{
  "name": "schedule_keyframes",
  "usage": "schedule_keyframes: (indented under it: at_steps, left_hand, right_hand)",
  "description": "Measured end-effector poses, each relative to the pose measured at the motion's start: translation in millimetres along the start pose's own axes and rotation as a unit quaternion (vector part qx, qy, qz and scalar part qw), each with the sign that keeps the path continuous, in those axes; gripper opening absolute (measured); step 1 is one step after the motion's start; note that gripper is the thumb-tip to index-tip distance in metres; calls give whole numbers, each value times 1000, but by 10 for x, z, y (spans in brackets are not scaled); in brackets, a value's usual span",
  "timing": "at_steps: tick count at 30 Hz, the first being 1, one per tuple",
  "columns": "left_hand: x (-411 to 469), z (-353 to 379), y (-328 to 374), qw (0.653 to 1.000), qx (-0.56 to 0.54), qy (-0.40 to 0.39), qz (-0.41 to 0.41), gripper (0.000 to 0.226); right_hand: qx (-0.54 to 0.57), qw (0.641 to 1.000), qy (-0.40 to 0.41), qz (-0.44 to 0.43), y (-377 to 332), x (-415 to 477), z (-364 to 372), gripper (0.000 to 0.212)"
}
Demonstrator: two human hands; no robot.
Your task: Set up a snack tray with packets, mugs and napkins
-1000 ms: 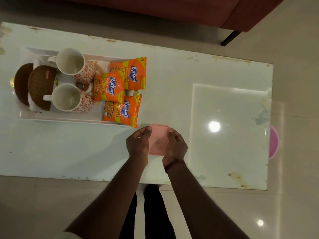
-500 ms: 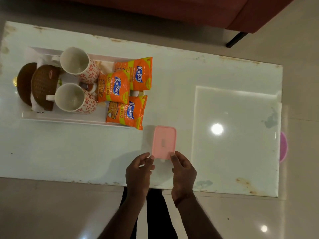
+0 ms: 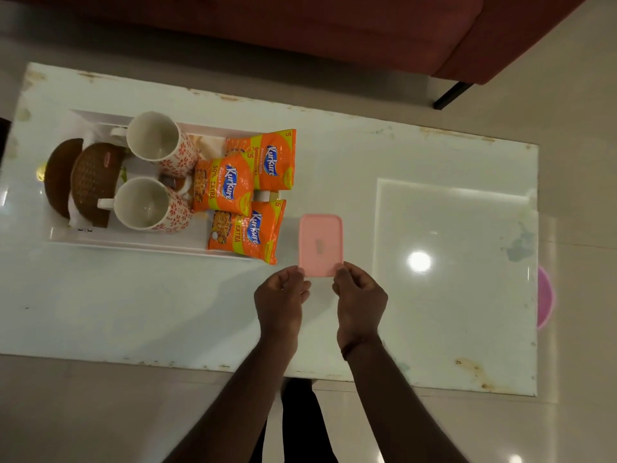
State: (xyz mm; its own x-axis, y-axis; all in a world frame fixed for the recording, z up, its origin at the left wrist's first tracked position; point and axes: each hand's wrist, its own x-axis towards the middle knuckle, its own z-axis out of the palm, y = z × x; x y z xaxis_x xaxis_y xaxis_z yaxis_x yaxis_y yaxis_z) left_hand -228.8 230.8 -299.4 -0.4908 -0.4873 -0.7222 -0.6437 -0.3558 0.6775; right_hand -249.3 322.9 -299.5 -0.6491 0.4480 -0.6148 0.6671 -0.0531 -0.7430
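A white tray [image 3: 133,243] stands on the left of the table. It holds two patterned mugs [image 3: 153,137] [image 3: 143,203], three orange Kurkure packets [image 3: 273,158] [image 3: 227,185] [image 3: 247,232] and two brown woven discs [image 3: 95,182] lying on white napkins [image 3: 74,213]. The nearest packet overhangs the tray's right end. A flat pink box [image 3: 320,243] lies on the table just right of the tray. My left hand [image 3: 282,297] pinches its near left corner. My right hand [image 3: 359,297] has its thumb over the near right corner.
The white glass table [image 3: 450,228] has chipped, stained edges. Behind it stand a red sofa [image 3: 300,28] and its black leg [image 3: 450,95]. A pink round object [image 3: 544,295] shows on the floor past the table's right edge.
My hands slid back from on top of the pink box to its near end. The box now lies farther from me, closer to the tray's right end.
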Motion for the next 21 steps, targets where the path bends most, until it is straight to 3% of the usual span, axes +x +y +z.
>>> schedule_keyframes:
  at_steps: [5,14,17,19,21]
  left_hand:
    - [132,154,39,997,-57,19,-39,6]
    - [201,175,-67,999,-49,18,-11,11]
    - [207,139,-40,1000,3,-2,6,18]
    - [171,79,25,997,78,-24,9,24]
    - [38,-107,25,974,212,-24,73,35]
  right_hand:
    - [0,1000,14,20,-51,111,171,19]
    - [17,999,21,47,25,173,205,14]
    - [14,999,3,49,-11,158,180,5]
    - [-37,999,-12,36,-54,135,137,31]
    - [-115,993,-18,-11,-70,21,-10,46]
